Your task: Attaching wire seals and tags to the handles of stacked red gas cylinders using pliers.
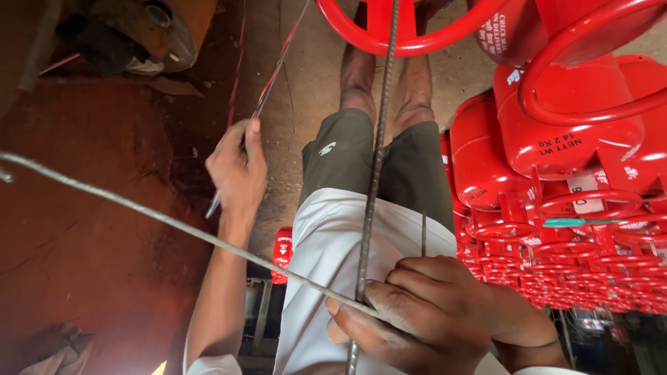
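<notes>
a ribbed steel bar [375, 180] is held upright in the right hand [417, 312], low in the middle of the view. the bar passes between the curled fingers [389, 305] and the palm, and runs up past the person's shorts [347, 156] toward the red ring [410, 42] at the top edge. a short thin rod [424, 232] stands up out of the same fist, just beside the bar. a smooth grey wire [174, 222] is pinned under the thumb of that hand and stretches away to the left edge. the right hand is closed tight, knuckles turned toward the camera, wrist bent.

the left hand [238, 173] is raised higher, arm extended away from the body, fingers closed narrowly around thin wires [267, 87] that lead up and to the right; a short end shows below the hand.

red gas cylinders [556, 153] are stacked to the right. reddish floor [90, 229] lies to the left.
</notes>
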